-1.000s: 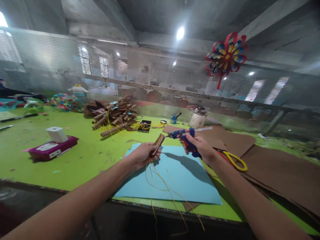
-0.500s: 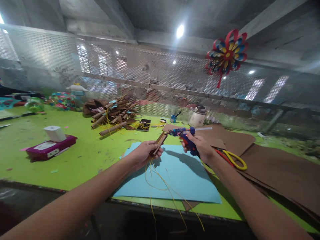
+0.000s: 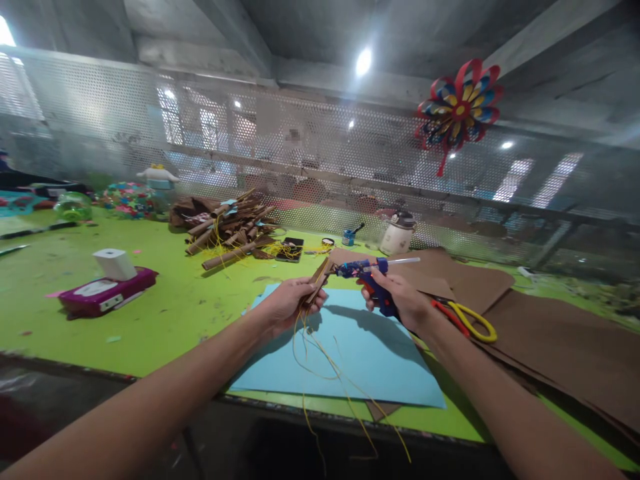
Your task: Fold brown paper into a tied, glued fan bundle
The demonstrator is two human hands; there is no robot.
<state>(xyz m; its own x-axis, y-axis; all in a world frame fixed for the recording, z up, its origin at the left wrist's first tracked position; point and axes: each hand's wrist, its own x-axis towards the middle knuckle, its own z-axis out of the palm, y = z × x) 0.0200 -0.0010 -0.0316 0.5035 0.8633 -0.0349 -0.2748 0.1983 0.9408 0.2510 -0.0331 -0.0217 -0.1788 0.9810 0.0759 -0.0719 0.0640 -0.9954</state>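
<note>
My left hand [image 3: 296, 303] is closed round a folded strip of brown paper [image 3: 320, 275], held tilted above the light blue paper [image 3: 360, 360]. Thin yellow strings [image 3: 327, 363] trail from the strip over the blue sheet and past the table's front edge. In my right hand [image 3: 403, 300] is a dark blue glue gun [image 3: 377, 283] with an orange trigger and a clear glue stick [image 3: 405, 261] poking out of its back. The gun's nozzle points left, at or very near the edge of the brown strip; whether they touch, I cannot tell.
Yellow-handled scissors [image 3: 475, 323] lie on brown paper sheets [image 3: 565, 340] at the right. Behind are rolled brown paper tubes [image 3: 233, 253], a dark phone-like tray [image 3: 290, 250], a small blue jar [image 3: 349, 237] and a white kettle-like pot [image 3: 397, 233]. A purple pack [image 3: 107, 293] bearing a white box stands left.
The glue gun's nozzle has shifted slightly left and down along the brown strip. My left hand keeps its hold, and the strip is turned a little. The whole view has drifted slightly.
</note>
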